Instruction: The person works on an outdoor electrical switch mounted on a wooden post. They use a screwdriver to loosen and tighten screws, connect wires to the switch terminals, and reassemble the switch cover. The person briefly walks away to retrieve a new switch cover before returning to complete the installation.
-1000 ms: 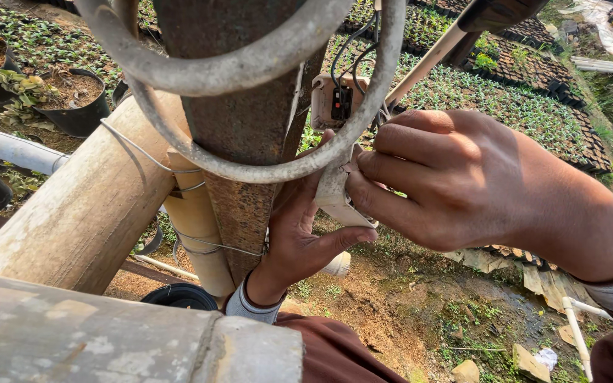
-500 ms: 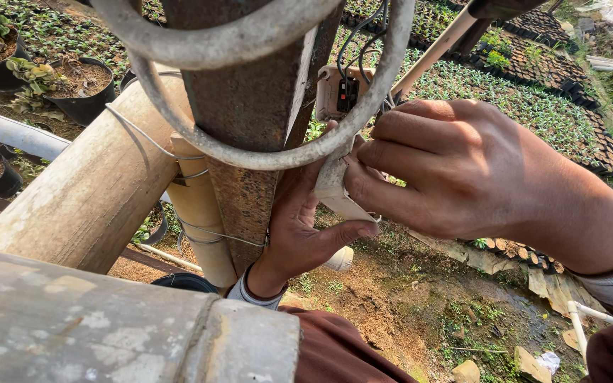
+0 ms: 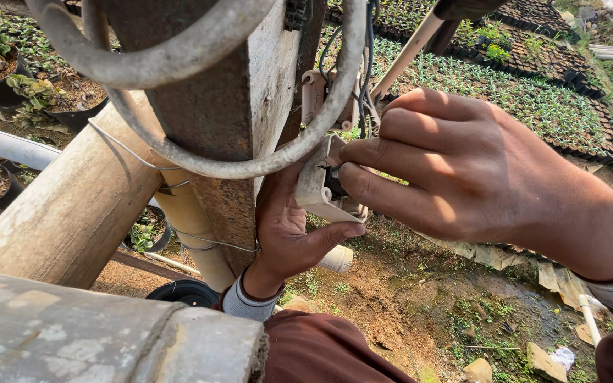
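A small off-white plastic box [image 3: 318,183] with a dark opening hangs beside a dark wooden post [image 3: 228,106]. My left hand [image 3: 289,230] reaches up from below and cups the box, thumb under its lower edge. My right hand [image 3: 448,167] comes in from the right, fingertips pinched at the dark part on the box's face. Black wires [image 3: 367,64] run down to the box from above. A second pale fitting [image 3: 315,96] is fixed to the post just above. A grey hose loop [image 3: 200,53] circles the post in front of my hands.
A thick bamboo beam [image 3: 72,213] slants down to the left, tied with thin wire. Potted plants [image 3: 8,78] stand at the left. Trays of seedlings [image 3: 533,92] cover the ground at the upper right. Bare soil and stones [image 3: 420,312] lie below. A weathered plank [image 3: 72,333] fills the lower left.
The view has moved closer to the post. My right hand has shifted a little to the right on the box; my left hand stays under it.
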